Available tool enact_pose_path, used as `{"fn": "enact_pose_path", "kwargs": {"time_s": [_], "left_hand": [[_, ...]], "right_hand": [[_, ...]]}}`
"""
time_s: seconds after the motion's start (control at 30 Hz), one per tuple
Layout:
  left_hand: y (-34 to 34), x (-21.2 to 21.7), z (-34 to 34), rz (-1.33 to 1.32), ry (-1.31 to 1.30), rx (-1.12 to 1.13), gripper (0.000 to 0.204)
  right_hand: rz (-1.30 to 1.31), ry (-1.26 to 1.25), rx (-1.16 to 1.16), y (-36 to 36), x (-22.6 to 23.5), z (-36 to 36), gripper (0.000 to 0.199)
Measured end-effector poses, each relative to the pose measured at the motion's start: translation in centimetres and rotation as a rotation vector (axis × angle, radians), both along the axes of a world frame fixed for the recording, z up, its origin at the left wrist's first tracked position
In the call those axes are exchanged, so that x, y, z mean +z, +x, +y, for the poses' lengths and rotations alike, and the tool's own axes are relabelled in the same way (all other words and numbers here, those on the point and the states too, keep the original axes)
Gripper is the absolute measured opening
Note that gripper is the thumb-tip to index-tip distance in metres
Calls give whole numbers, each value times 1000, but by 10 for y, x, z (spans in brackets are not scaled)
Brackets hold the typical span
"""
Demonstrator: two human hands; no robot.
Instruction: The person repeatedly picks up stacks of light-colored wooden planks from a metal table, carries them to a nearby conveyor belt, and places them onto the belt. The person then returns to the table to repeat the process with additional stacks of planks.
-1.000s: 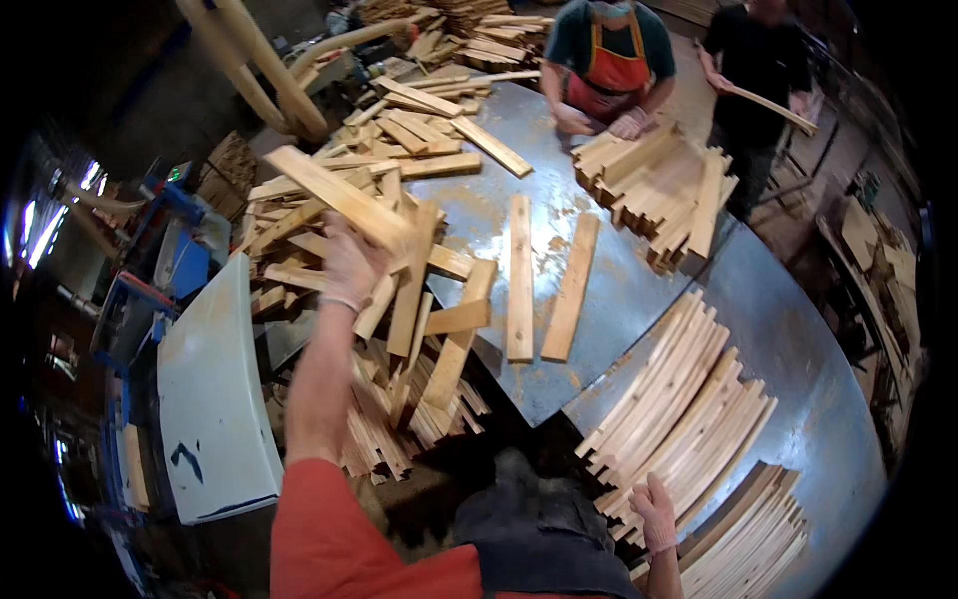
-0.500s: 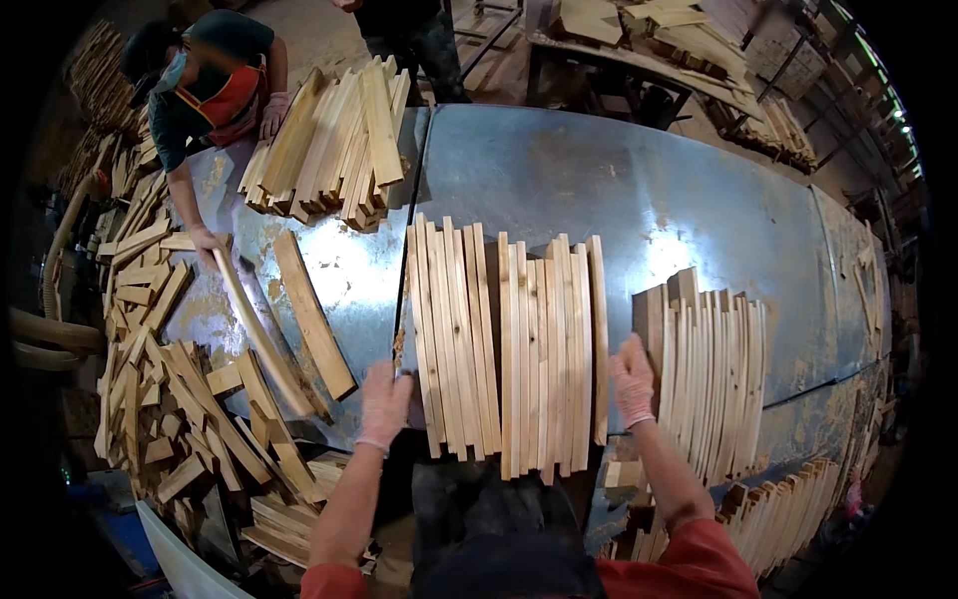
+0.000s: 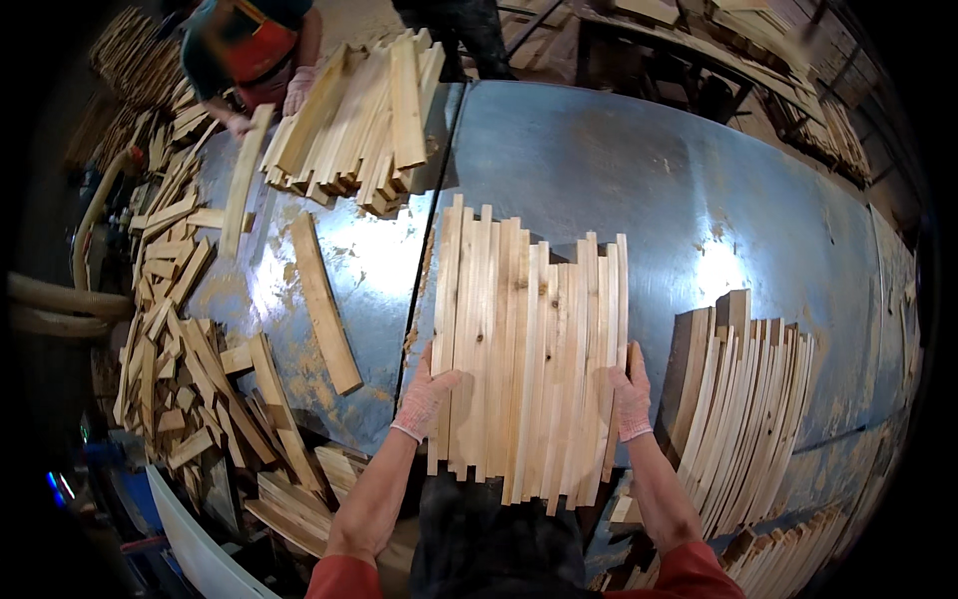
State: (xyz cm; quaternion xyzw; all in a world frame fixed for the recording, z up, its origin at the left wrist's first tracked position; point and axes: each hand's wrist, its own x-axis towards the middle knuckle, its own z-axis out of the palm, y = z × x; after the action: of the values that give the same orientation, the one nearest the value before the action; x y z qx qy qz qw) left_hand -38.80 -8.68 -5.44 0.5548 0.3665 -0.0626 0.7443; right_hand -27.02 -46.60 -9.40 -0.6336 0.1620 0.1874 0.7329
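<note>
The bundle of slats sits in front of the person, its lengths running away from the body. The left grip is at the bundle's left side and the right grip at its right. Each has its thumb toward the top face and its fingers along the outer slat, so the two grips together hold the whole width. This squeeze from both sides probably keeps the loose slats together, as no strap or tie shows around them. The slats lie side by side with narrow faces up, likely so that many fit within one span of the arms. Their ends are stepped, both far and near. The near ends seem to reach past the edge of the tabletop, toward the apron; whether the bundle rests fully or is raised a little, I cannot tell.

Right of the bundle, well apart, stands a second stack, also packed side by side. Left of the bundle lies a single board, flat and apart from the scrap pile farther left. Beyond the bundle, to its left, a co-worker holds a plank next to another stack.
</note>
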Motion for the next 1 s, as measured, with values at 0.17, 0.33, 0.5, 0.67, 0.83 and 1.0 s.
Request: {"fn": "enact_pose_path", "kwargs": {"time_s": [0.17,0.33,0.5,0.67,0.83,1.0], "left_hand": [[-11,-16,11,48,-269,13,79],[-52,4,-18,81,-298,110,77],[-120,53,-22,-31,-253,158,66],[-208,147,-28,-231,-210,382,63],[-358,206,-34,-433,-164,598,84],[-565,256,-62,-595,88,887,89]], "right_hand": [[209,219,126,12,9,-14,87],[340,203,224,4,41,-24,70],[242,100,301,-29,71,-9,65],[133,138,520,-58,124,16,59],[76,355,858,-105,183,115,61],[-63,365,1170,-270,292,221,75]]}}
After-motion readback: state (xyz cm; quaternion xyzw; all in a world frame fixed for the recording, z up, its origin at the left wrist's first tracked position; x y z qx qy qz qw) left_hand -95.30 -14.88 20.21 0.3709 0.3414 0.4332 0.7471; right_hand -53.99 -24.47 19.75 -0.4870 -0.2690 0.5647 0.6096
